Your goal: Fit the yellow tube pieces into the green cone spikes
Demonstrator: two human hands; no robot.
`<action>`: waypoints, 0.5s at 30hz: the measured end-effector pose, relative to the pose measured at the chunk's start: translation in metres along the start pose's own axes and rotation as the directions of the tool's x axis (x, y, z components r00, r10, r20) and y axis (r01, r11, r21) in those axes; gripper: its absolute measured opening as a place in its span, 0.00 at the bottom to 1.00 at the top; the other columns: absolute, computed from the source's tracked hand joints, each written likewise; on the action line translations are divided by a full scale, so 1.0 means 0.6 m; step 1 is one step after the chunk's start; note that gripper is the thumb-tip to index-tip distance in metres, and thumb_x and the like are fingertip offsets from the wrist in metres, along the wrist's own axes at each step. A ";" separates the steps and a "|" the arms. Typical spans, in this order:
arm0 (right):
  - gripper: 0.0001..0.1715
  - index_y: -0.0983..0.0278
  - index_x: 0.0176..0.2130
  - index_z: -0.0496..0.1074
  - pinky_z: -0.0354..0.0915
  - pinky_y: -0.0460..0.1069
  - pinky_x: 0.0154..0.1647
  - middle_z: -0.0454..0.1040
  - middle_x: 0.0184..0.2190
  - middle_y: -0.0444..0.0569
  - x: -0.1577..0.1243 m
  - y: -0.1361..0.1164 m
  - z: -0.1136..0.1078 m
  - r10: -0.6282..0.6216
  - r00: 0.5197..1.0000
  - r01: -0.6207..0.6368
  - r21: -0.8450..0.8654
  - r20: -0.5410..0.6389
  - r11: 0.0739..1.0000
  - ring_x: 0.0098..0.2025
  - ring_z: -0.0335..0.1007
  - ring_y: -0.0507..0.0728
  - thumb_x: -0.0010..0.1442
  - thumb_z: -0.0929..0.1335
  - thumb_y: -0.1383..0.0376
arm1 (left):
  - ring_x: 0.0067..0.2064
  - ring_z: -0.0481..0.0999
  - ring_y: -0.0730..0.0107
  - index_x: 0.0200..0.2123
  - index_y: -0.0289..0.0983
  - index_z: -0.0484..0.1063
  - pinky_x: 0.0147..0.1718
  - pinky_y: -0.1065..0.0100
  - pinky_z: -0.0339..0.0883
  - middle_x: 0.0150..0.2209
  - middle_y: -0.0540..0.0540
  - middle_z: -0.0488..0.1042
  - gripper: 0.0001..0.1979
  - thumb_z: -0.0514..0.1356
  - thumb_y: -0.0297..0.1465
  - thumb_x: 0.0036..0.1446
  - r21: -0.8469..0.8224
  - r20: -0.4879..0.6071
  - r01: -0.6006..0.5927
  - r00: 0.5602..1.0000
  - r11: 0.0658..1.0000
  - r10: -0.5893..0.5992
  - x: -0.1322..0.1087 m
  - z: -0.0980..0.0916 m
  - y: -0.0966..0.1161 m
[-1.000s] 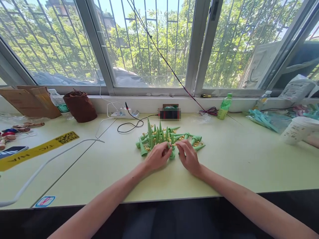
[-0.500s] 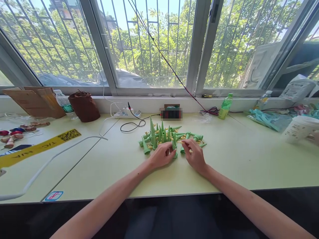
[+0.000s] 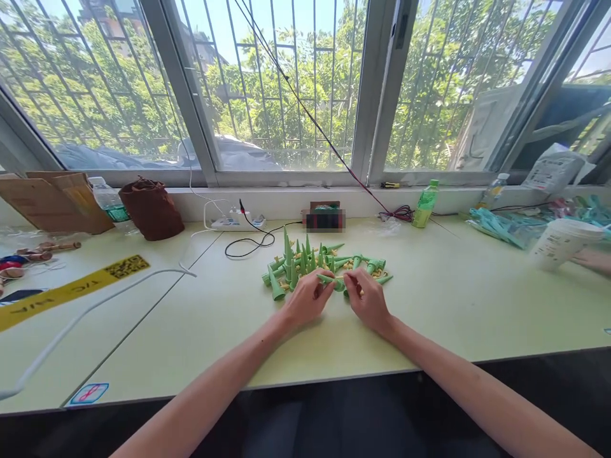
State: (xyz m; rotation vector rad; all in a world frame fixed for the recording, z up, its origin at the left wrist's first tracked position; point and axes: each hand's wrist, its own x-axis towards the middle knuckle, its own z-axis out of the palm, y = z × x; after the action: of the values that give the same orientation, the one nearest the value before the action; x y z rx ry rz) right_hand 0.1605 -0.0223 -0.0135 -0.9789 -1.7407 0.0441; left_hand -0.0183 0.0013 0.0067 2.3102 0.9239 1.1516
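Note:
My left hand (image 3: 308, 299) is closed on a small green cone (image 3: 326, 278) that lies nearly level, its tip pointing left. Close on its right, my right hand (image 3: 370, 300) pinches a small, thin yellowish piece (image 3: 340, 277) at the cone's wide end. Whether the piece is inside the cone or just against it, I cannot tell. Beyond both hands is a cluster of green cones (image 3: 289, 254), some upright and some on their sides, with small yellow pieces (image 3: 383, 268) among them. One cone (image 3: 275, 285) stands left of my left hand.
A power strip (image 3: 238, 221) with a black cable sits by the window wall. Behind the cones is a partly blurred dark box (image 3: 323, 220). A green bottle (image 3: 425, 205) and a white cup (image 3: 563, 243) stand to the right, a brown bag (image 3: 151, 208) to the left.
The cone in my left hand has tipped from upright to nearly level. My right hand has brought the yellow piece up to it. The camera view has shifted slightly.

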 end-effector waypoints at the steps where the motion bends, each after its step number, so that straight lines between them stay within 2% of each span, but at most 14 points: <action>1: 0.08 0.62 0.38 0.68 0.63 0.48 0.31 0.71 0.31 0.47 0.001 0.000 0.001 0.005 1.000 -0.005 0.000 -0.003 1.000 0.30 0.65 0.53 0.68 0.61 0.65 | 0.17 0.57 0.81 0.38 0.35 0.70 0.20 0.72 0.54 0.26 0.50 0.71 0.10 0.54 0.36 0.63 0.004 -0.017 0.004 1.000 1.000 -0.004 0.001 0.000 0.000; 3: 0.08 0.62 0.38 0.68 0.64 0.48 0.32 0.71 0.32 0.48 0.002 -0.001 0.003 0.015 1.000 -0.015 0.003 -0.010 1.000 0.31 0.66 0.54 0.68 0.60 0.65 | 0.18 0.56 0.81 0.36 0.35 0.69 0.19 0.72 0.53 0.29 0.48 0.73 0.11 0.54 0.37 0.64 -0.010 -0.038 0.011 0.999 1.000 -0.011 0.002 0.001 0.002; 6: 0.09 0.62 0.38 0.68 0.65 0.48 0.33 0.71 0.32 0.48 0.004 0.001 0.002 0.029 0.999 -0.029 0.014 -0.014 0.999 0.32 0.67 0.54 0.68 0.60 0.64 | 0.19 0.60 0.82 0.34 0.34 0.68 0.18 0.74 0.53 0.36 0.44 0.76 0.12 0.54 0.37 0.64 -0.063 -0.065 0.024 0.997 0.998 -0.028 0.003 0.003 0.008; 11: 0.10 0.62 0.37 0.67 0.64 0.48 0.32 0.71 0.30 0.47 0.008 0.004 0.000 0.032 0.999 -0.032 0.012 0.008 0.999 0.31 0.67 0.54 0.69 0.60 0.63 | 0.20 0.64 0.78 0.42 0.35 0.69 0.20 0.75 0.57 0.22 0.51 0.72 0.12 0.53 0.37 0.64 -0.119 -0.032 0.075 0.996 0.990 -0.079 0.002 0.005 0.018; 13: 0.10 0.62 0.37 0.67 0.64 0.48 0.31 0.71 0.30 0.47 0.010 0.004 -0.001 0.038 0.999 -0.038 0.006 0.006 0.999 0.30 0.67 0.54 0.69 0.60 0.62 | 0.22 0.65 0.77 0.40 0.35 0.70 0.21 0.75 0.59 0.22 0.50 0.73 0.11 0.54 0.37 0.64 -0.137 -0.029 0.092 0.995 0.986 -0.097 0.002 0.006 0.020; 15: 0.10 0.62 0.37 0.67 0.64 0.48 0.31 0.71 0.30 0.47 0.011 0.004 -0.001 0.045 0.999 -0.045 0.002 0.004 0.999 0.30 0.66 0.54 0.69 0.60 0.62 | 0.22 0.64 0.77 0.34 0.35 0.69 0.21 0.75 0.57 0.21 0.51 0.71 0.11 0.56 0.38 0.62 -0.133 -0.057 0.108 0.992 0.985 -0.116 0.003 0.006 0.019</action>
State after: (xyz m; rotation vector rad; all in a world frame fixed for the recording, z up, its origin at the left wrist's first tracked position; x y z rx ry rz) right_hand 0.1619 -0.0171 -0.0093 -1.0171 -1.7223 0.0768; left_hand -0.0099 -0.0059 0.0124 2.1020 0.9588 1.2076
